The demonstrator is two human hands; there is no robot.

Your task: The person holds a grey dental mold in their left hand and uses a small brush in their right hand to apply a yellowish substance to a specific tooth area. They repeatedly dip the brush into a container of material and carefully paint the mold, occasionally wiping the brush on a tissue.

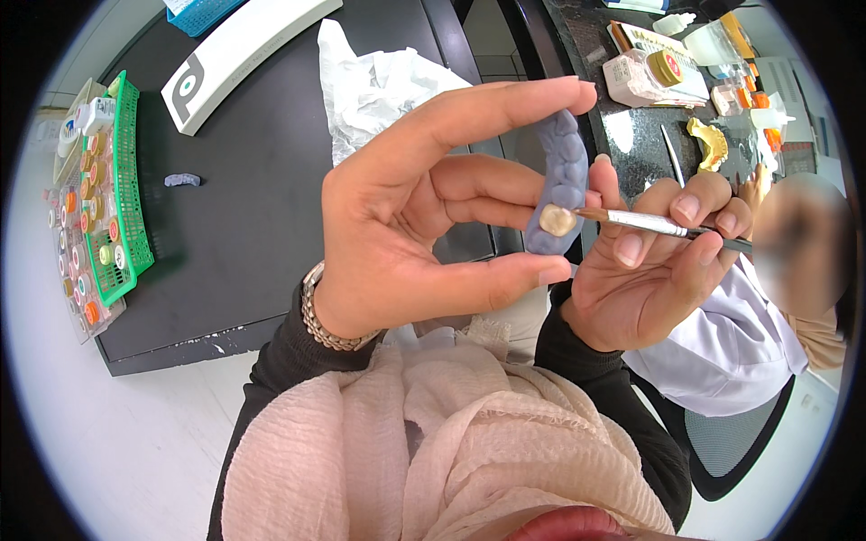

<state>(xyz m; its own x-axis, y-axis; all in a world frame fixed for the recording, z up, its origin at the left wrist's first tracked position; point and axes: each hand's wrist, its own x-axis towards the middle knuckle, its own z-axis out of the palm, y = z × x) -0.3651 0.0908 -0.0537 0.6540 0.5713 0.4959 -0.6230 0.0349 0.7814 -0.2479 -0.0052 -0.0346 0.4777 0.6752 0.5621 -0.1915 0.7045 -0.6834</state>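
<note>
My left hand (406, 207) grips a blue-grey dental model (565, 167) between its fingers and thumb, held up above the table. One tooth near the model's lower end carries a cream-coloured crown (557, 219). My right hand (658, 243) is closed around a thin brush (645, 222) with a silver ferrule and dark handle. The brush tip meets the crown's right edge or lies just beside it; I cannot tell which. Fingers of my left hand pass behind the model and are partly hidden.
On the black table (244, 234) lie a small blue-grey piece (182, 180), a long white box (234, 68) and crumpled white tissue (379, 86). A green basket (135, 180) of small jars stands left. Right, a co-worker in a white coat (731, 343) sits near a yellowish dental model (710, 144) and bottles.
</note>
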